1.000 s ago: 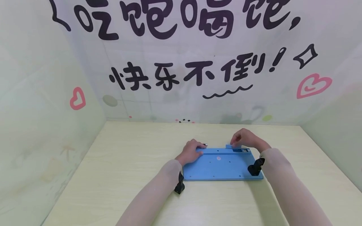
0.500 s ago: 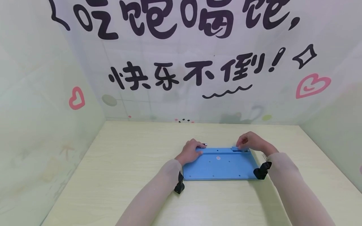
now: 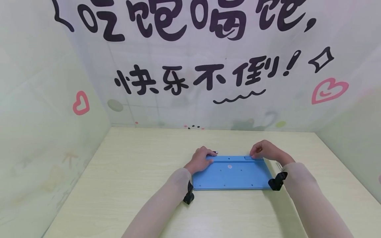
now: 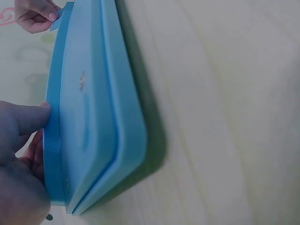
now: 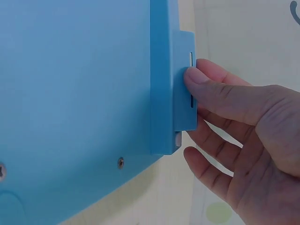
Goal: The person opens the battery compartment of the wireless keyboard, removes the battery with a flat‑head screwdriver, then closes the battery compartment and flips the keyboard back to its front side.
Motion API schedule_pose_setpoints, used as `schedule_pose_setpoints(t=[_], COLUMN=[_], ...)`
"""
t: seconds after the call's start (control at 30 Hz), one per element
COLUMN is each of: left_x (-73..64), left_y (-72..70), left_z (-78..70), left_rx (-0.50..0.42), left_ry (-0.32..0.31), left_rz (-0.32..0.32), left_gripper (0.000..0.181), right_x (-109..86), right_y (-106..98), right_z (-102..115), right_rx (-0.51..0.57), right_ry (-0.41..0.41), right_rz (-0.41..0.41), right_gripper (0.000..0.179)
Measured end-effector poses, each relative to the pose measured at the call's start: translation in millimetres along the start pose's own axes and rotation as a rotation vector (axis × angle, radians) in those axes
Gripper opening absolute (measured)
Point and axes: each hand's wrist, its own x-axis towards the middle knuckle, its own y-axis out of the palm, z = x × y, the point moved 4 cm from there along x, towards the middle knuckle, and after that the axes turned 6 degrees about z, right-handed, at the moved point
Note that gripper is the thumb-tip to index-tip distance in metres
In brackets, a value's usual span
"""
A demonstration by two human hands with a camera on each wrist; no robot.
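A blue keyboard [image 3: 235,177] lies face down on the table, with small screws in its underside. My left hand [image 3: 200,160] grips the raised back edge at its left end, thumb on the underside, as the left wrist view shows. At the opposite end, my right hand [image 3: 263,150] pinches a small blue battery cover [image 5: 183,105] between thumb and index finger. The cover lies over the battery compartment and stands out a little from the raised edge [image 5: 161,84]. A white bit [image 5: 178,139] shows beside the cover's end. The compartment's inside is hidden.
Just beyond my left fingertips lies a small black and silver cylinder [image 3: 216,152], perhaps a battery. Something thin and pale [image 3: 278,166] sits beside my right wrist, mostly hidden. The wooden table [image 3: 134,165] meets printed walls at the back and sides.
My right hand has moved right and slightly down with the battery cover, which has come from beyond the edge to over the compartment opening. My left hand has stayed in place.
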Motion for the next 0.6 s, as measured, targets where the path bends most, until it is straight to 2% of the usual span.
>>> schedule_pose_setpoints(t=[0.17, 0.6], left_x=[0.0, -0.6], left_y=[0.7, 0.6], left_z=[0.6, 0.6], left_rx=[-0.002, -0.005], left_ry=[-0.002, -0.006], left_rz=[0.002, 0.002], left_gripper=[0.024, 0.023], right_x=[4.1, 10.8], right_y=[-1.5, -4.9], right_z=[-1.8, -9.6], right_rx=[0.015, 0.055], right_ry=[-0.011, 0.067], right_rz=[0.06, 0.128], right_gripper=[0.006, 0.007])
